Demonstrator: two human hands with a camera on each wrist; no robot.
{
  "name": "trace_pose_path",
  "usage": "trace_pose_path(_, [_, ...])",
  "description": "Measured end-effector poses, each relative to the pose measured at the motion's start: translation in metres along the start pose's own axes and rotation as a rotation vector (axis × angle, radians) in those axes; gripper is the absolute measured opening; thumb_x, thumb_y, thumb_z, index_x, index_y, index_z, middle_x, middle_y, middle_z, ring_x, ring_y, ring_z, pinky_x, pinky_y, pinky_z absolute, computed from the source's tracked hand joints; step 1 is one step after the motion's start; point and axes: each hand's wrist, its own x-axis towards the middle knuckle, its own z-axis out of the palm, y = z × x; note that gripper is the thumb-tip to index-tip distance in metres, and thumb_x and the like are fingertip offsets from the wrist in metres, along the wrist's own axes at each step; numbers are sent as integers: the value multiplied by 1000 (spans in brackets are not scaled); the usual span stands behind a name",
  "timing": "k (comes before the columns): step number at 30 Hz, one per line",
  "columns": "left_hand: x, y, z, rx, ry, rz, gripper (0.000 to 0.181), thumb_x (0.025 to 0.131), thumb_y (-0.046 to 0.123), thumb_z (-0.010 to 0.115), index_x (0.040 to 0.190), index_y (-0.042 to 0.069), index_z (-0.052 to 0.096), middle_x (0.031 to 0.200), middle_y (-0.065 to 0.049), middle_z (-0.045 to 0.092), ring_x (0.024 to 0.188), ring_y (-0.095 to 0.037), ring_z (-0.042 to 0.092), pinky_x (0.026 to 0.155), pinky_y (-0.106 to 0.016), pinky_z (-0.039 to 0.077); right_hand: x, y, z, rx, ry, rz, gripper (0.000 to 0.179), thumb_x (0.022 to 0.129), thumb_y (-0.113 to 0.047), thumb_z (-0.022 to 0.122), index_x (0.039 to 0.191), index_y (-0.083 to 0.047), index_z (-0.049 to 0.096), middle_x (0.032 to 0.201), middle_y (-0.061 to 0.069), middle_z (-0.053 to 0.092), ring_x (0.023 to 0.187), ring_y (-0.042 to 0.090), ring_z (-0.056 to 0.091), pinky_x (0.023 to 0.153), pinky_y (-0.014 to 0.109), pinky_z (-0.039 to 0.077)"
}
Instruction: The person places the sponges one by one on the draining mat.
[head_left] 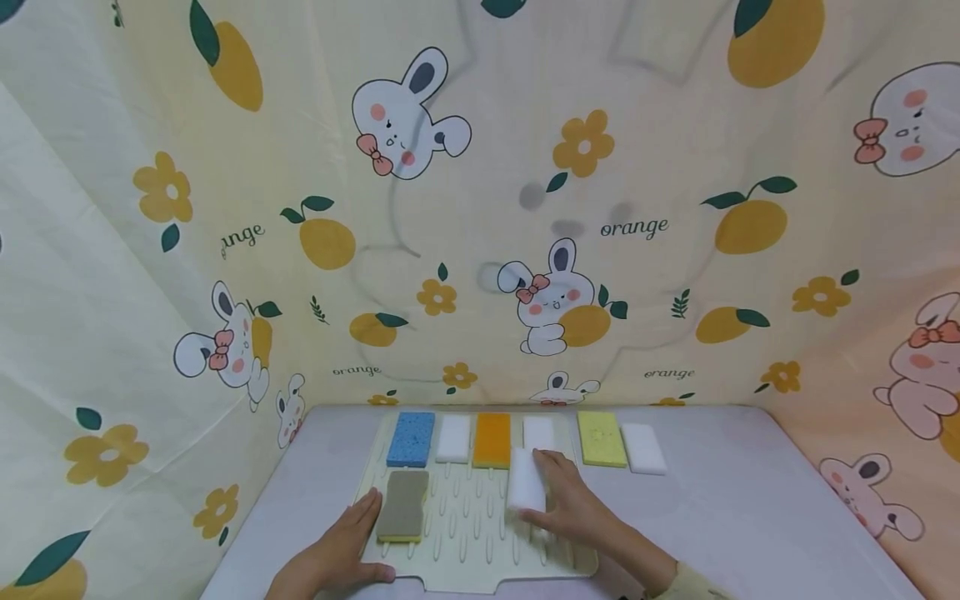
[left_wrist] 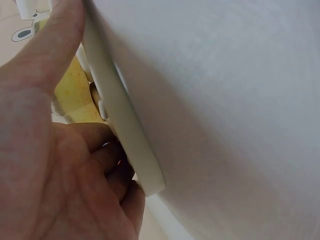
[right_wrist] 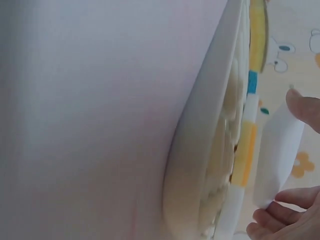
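Note:
My right hand [head_left: 570, 500] holds a white sponge block [head_left: 528, 481] by its ends, thumb at the near one and fingertips at the far one. In the right wrist view this white block [right_wrist: 277, 155] is raised off the ribbed draining board [head_left: 457, 567]. My left hand [head_left: 337, 537] grips the board's near left corner, thumb along the front edge and fingers along the left side. Right beside those fingers lies a yellow sponge with a grey-brown scouring top [head_left: 402, 506]. The left wrist view shows the fingers [left_wrist: 102, 135] bent against the board's rim [left_wrist: 127, 130].
Along the board's far side lie a blue sponge [head_left: 410, 439], a white block [head_left: 453, 439], an orange sponge [head_left: 492, 440] and another white block [head_left: 538, 431]. On the table [head_left: 720, 517] to the right are a yellow sponge [head_left: 602, 438] and a white block [head_left: 644, 448]. A printed curtain [head_left: 480, 208] hangs behind.

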Motion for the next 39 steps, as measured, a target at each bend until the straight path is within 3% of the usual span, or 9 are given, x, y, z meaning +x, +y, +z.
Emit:
trace_pose_path(17, [0,3,-1,24,-15,-26,124,79,57,91,164,-10,30,173,-29,26,159,-47,27,126,-66,27,12,-27,28,39,-132,-6,109,84,-51,91,162,4,38,163,30,38,149,47,40,120,66,39])
trace_pose_path(31, [6,-1,0,49,-22,-51,127,77,61,90,164,-8,30,173,-27,26,160,-46,27,126,-64,28,25,-46,45,-22,-226,13,111,83,-58,89,163,2,39,164,27,39,150,42,41,121,62,40])
trace_pose_path(39, [6,-2,2,36,-20,-26,125,78,58,91,163,-10,30,172,-30,26,159,-48,27,126,-66,28,32,-62,51,-49,-255,4,112,83,-58,89,163,2,39,164,27,41,150,40,43,121,59,42])
